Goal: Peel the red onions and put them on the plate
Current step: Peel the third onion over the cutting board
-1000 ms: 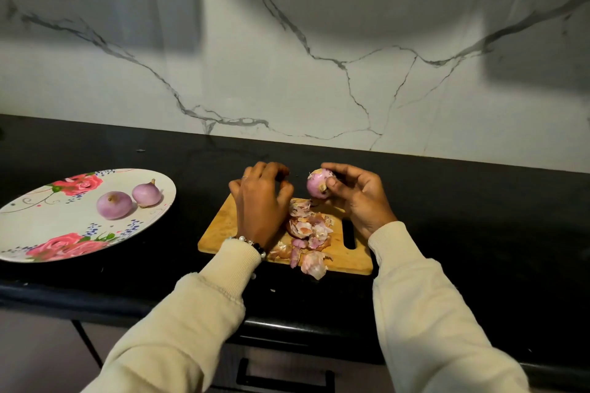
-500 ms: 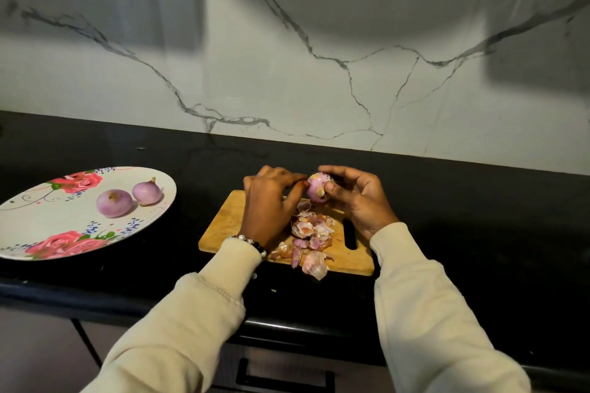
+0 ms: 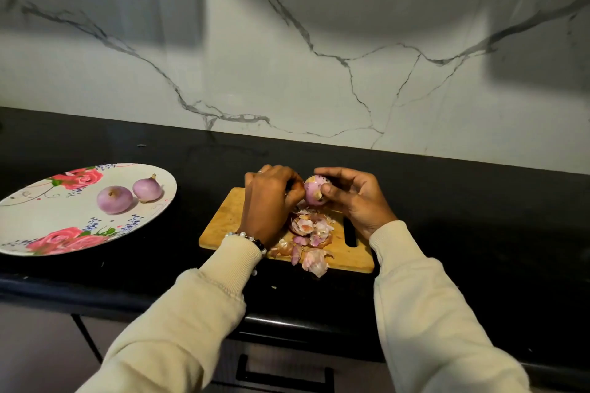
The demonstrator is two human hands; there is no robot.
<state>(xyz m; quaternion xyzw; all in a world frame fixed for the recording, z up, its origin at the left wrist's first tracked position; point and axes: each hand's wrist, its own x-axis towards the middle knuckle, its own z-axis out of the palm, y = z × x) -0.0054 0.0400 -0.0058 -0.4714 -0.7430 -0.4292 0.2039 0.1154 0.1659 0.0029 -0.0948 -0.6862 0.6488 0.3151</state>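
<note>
My right hand [image 3: 354, 198] grips a partly peeled red onion [image 3: 313, 191] above the wooden cutting board [image 3: 223, 220]. My left hand [image 3: 271, 198] has its curled fingers against the onion's left side, pinching at its skin. A heap of onion peels [image 3: 311, 233] lies on the board below the onion. Two peeled onions [image 3: 114, 199] [image 3: 147, 189] sit on the floral plate [image 3: 41, 217] at the left.
The black countertop [image 3: 463, 217] runs along a marble-patterned wall [image 3: 319, 57]. Some peels [image 3: 314, 262] hang over the board's near edge. A drawer handle [image 3: 284, 376] shows below the counter's front edge.
My left hand moved right from above the board to the onion and now pinches its skin. My right hand kept holding the onion, turning it slightly.
</note>
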